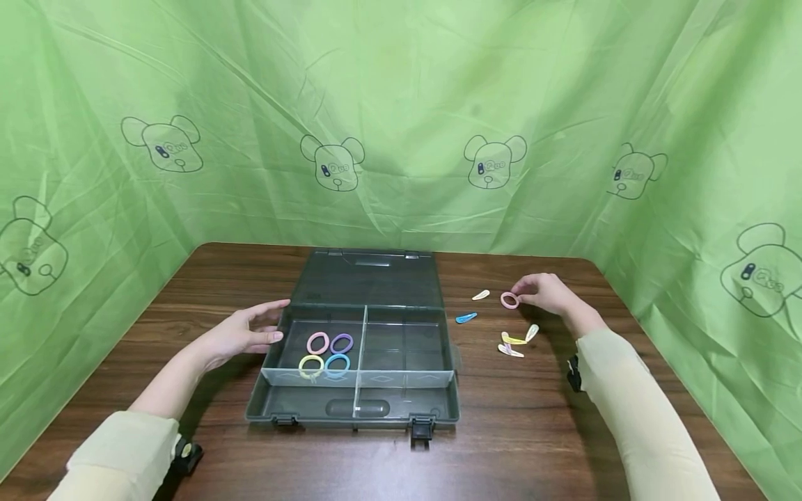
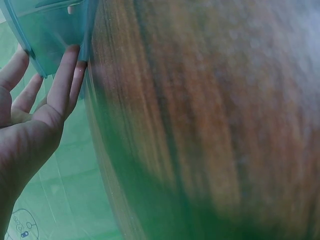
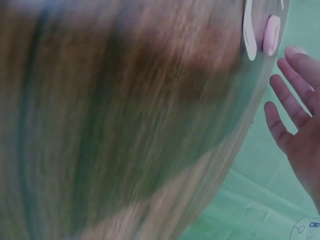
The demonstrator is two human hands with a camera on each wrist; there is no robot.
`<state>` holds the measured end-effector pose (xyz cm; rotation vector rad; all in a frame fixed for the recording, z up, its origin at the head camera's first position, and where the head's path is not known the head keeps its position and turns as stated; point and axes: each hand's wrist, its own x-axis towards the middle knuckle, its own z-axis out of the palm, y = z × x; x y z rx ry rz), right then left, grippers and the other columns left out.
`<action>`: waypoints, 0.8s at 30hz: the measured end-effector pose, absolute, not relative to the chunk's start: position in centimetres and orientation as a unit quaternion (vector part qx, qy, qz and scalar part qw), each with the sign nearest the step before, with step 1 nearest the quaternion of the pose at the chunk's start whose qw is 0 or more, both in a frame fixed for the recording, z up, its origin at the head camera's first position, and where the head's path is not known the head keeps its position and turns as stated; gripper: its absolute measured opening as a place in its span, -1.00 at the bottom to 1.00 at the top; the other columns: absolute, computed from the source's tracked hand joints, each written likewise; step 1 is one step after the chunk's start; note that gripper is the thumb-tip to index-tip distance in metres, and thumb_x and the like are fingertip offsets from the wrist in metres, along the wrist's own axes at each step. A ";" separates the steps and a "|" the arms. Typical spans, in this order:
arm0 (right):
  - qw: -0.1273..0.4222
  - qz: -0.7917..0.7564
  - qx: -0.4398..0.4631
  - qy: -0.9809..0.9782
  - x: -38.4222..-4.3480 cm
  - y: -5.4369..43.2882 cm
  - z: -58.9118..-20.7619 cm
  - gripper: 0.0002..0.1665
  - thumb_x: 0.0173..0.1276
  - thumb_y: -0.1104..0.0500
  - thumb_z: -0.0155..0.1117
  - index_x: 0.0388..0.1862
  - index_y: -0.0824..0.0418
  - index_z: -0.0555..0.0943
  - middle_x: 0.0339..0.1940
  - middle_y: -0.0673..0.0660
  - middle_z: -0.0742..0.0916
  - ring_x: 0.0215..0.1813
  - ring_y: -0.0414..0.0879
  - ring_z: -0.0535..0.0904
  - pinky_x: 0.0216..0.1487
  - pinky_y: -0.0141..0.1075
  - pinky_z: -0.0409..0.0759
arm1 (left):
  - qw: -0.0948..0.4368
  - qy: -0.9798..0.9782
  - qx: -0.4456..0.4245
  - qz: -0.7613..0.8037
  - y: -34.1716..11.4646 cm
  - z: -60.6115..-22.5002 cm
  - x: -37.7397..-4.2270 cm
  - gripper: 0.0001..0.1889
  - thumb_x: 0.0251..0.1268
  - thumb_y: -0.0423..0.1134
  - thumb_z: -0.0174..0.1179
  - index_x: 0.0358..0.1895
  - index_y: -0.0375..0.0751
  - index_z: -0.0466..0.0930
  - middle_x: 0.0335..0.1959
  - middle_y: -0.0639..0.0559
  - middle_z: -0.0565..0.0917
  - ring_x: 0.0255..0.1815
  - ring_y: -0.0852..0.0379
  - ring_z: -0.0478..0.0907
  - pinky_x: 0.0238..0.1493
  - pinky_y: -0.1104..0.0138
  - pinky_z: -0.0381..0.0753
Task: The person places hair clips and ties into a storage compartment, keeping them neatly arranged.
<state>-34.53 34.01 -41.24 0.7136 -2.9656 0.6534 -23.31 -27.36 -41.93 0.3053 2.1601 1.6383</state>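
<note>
My left hand [image 1: 241,335] rests against the left side of a dark translucent storage box [image 1: 271,393], fingers fairly straight at its wall; the left wrist view shows the fingertips right at the box [image 2: 47,37]. A pink hair tie [image 1: 509,300] lies on the table at the right. Beside it is my right hand [image 1: 544,292], fingers spread and loosely bent; in the right wrist view a gap shows between the fingers and the hair tie [image 3: 271,35]. Inside the box's left compartment lie a pink hair tie [image 1: 318,343], a purple one [image 1: 341,343], a yellow one [image 1: 311,366] and a blue one [image 1: 337,365].
Between box and right hand lie a blue hair clip [image 1: 466,318] and a white one [image 1: 481,295]. Nearer, several pale and yellow clips [image 1: 515,341] sit together. The box's lid [image 1: 370,278] lies open toward the back. Green cloth [image 1: 407,104] surrounds the wooden table [image 1: 501,431].
</note>
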 end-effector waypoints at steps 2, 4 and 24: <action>0.002 0.207 0.224 -0.952 -34.7 34.0 -41.3 -0.82 0.15 0.32 0.35 -0.23 0.29 0.69 -0.25 0.19 0.76 -0.05 0.15 0.62 0.05 0.05 0.49 | 0.206 0.775 0.110 0.587 -27.3 -41.9 -23.3 -0.21 0.27 -0.32 0.21 0.49 -0.21 -0.04 0.39 -0.50 0.08 0.24 -0.28 0.35 0.05 0.15 0.61; -0.005 0.208 0.219 -0.953 -34.8 34.1 -41.4 -0.83 0.15 0.31 0.35 -0.23 0.29 0.69 -0.25 0.19 0.76 -0.06 0.15 0.62 0.05 0.05 0.49 | 0.208 0.774 0.110 0.588 -27.3 -41.9 -23.3 -0.22 0.28 -0.34 0.19 0.49 -0.21 -0.04 0.39 -0.50 0.07 0.25 -0.28 0.35 0.05 0.15 0.61; -0.013 0.192 0.196 -0.961 -36.2 33.1 -42.5 -0.92 0.13 0.31 0.34 -0.35 0.23 0.68 -0.44 0.06 0.74 -0.30 -0.08 0.56 -0.18 -0.18 0.49 | 0.205 0.777 0.107 0.585 -27.4 -41.9 -23.3 -0.21 0.27 -0.35 0.20 0.49 -0.21 -0.04 0.39 -0.51 0.06 0.24 -0.29 0.35 0.04 0.13 0.61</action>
